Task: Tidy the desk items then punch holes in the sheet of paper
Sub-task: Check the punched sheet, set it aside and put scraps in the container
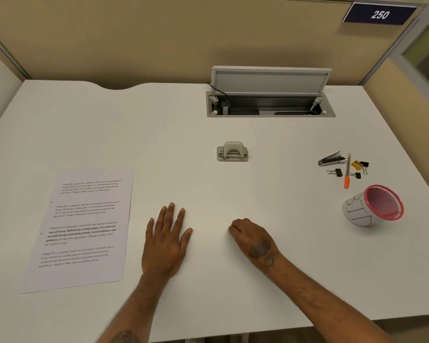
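Observation:
A printed sheet of paper (81,229) lies flat at the left of the white desk (183,120). A small grey hole punch (232,152) stands near the desk's middle. At the right lie a nail clipper (331,159), an orange-handled tool (347,173), a yellow sharpener (355,165) and several black binder clips (336,172). A pink-rimmed mesh cup (373,209) lies on its side below them. My left hand (166,241) rests flat on the desk, fingers spread. My right hand (253,240) rests beside it with fingers curled under, holding nothing I can see.
An open cable hatch (270,105) with a raised grey lid sits at the back right of the desk. Beige partition walls surround the desk, with a "250" sign (379,14) at top right. The desk's front edge runs near my forearms.

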